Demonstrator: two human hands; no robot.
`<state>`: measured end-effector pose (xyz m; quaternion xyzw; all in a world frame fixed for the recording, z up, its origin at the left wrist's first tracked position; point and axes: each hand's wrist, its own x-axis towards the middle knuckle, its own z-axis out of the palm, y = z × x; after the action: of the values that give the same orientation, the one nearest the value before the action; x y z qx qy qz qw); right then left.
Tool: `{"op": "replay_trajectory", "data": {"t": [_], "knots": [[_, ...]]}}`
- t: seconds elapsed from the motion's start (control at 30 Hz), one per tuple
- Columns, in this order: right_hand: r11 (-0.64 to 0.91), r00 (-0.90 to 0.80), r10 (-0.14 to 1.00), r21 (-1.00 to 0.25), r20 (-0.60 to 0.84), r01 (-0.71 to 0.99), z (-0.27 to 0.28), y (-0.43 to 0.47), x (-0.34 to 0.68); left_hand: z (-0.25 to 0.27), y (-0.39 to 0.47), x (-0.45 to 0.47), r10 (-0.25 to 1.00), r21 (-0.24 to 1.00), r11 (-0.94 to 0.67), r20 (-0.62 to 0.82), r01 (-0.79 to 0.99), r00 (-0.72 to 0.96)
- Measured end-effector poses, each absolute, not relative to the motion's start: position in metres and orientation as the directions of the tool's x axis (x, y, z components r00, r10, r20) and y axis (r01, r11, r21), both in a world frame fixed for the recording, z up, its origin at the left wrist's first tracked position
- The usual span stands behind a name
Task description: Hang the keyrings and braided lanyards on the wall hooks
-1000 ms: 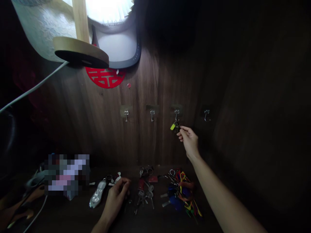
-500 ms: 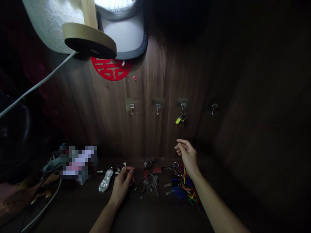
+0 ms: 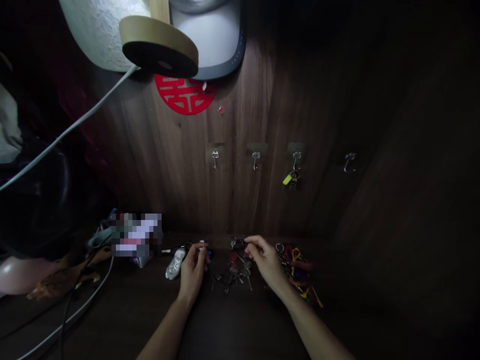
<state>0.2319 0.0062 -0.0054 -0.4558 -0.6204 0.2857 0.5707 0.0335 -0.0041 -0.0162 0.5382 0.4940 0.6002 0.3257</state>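
Several loose keys (image 3: 235, 272) with red tags lie on the dark shelf between my two hands. My left hand (image 3: 193, 267) is low over the shelf with its fingers curled in; what they hold, if anything, is hidden. Beside it on the left lies a silver fob (image 3: 175, 264), and a small blue item (image 3: 210, 253) shows at its fingertips. My right hand (image 3: 267, 262) reaches left over the keys, fingers apart and bent, fingertips by a key ring (image 3: 237, 243) at the back. Right of that hand is a bunch of keys with coloured cords (image 3: 300, 270).
Metal hooks line the wooden wall; keys with a yellow tag (image 3: 290, 178) hang from the third hook (image 3: 297, 157). A round wooden base (image 3: 159, 42) with a white cable (image 3: 75, 125) hangs upper left, before a cap (image 3: 210, 40). A blurred box (image 3: 137, 237) stands at left.
My right hand has come down and left from below the hanging keys to the loose keys. My left hand stays beside the silver fob. The whole view has shifted a little.
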Motion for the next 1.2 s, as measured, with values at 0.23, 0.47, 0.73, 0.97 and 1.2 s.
{"op": "replay_trajectory", "data": {"t": [0.23,0.47,0.73,0.97,1.2], "knots": [[0.559,-0.265,0.817,-0.593,0.511,0.580,-0.021,-0.018,0.197,-0.019,-0.005,0.030,0.919,0.940,-0.300,0.331,0.163,-0.214],[0.589,-0.394,0.775,-0.336,0.495,0.735,-0.031,-0.026,0.187,-0.026,-0.003,0.030,0.923,0.937,-0.303,0.335,0.176,-0.189],[0.565,-0.356,0.781,-0.340,0.512,0.751,-0.035,-0.024,0.184,-0.029,-0.003,0.031,0.937,0.912,-0.316,0.344,0.261,-0.067],[0.487,-0.170,0.859,-0.669,0.482,0.562,-0.032,-0.018,0.193,-0.024,-0.008,0.032,0.936,0.849,-0.352,0.319,0.393,0.147],[0.459,-0.004,0.865,-0.788,0.501,0.410,-0.035,-0.010,0.196,-0.020,-0.013,0.037,0.908,0.886,-0.371,0.284,0.278,0.308]]}}
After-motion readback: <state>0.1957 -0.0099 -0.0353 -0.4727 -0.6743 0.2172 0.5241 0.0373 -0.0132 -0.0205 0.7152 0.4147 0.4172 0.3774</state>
